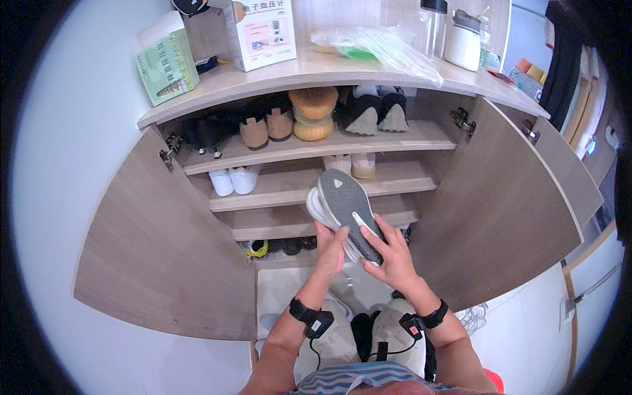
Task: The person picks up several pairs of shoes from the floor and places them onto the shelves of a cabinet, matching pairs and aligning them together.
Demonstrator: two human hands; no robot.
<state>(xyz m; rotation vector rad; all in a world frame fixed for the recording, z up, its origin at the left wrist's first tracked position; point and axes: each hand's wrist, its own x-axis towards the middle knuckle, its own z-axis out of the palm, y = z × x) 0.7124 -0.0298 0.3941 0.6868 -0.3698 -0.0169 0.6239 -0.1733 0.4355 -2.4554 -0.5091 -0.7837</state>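
Observation:
In front of the open cabinet, both my hands hold a shoe (344,195) with its grey textured outsole facing me and its toe end pointing up and away. White layered edges (316,206) show behind its left side; whether they belong to a second shoe I cannot tell. My left hand (330,249) grips the left side, thumb against the sole's edge. My right hand (395,256) lies on the right side near the lower end, fingers spread over the outsole. The shoe's upper is hidden.
Two cabinet doors (168,242) (513,212) swing outward on either side. Shelves hold brown shoes (254,133), black-and-white sneakers (364,116), white shoes (243,180) and pale shoes (364,165). Boxes (264,34), plastic bags (375,42) and a white jar (463,44) stand on top.

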